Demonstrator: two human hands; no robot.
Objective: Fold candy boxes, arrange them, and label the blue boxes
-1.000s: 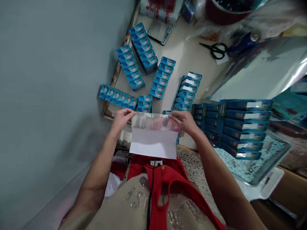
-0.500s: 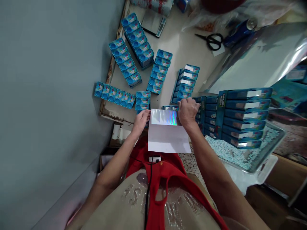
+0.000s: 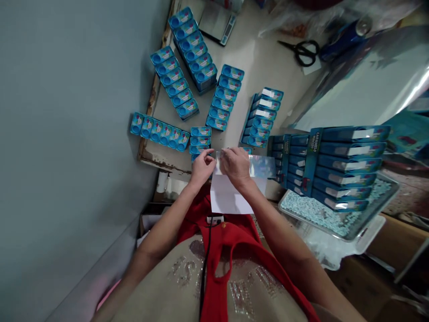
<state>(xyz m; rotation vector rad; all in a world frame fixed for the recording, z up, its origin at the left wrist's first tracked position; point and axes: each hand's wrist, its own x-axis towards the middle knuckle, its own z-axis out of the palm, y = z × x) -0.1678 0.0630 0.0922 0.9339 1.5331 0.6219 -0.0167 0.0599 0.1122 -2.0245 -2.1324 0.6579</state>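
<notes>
A white sheet [image 3: 229,199] with a shiny silver film strip [image 3: 263,167] along its far edge is in front of me, above my lap at the table's near edge. My right hand [image 3: 236,165] is closed at the strip's left part, its fingertips bent down and partly hidden. Just left of it, my left hand [image 3: 203,169] holds its thumb and forefinger apart in a loose curve beside the sheet's left edge. The strip reaches past the sheet on the right. Behind my hands lies a short row of blue boxes [image 3: 200,141].
More rows of small blue boxes [image 3: 226,94] stand on the table. A tall stack of blue cartons [image 3: 348,163] is at right, beside a tray of pale blue pieces [image 3: 311,212]. Farther back are scissors [image 3: 303,51], a small scale [image 3: 217,24] and a large silver sheet [image 3: 362,76].
My right hand has moved left across the film strip, from its right side to its left part. My left hand has shifted slightly right, with its thumb and forefinger now apart.
</notes>
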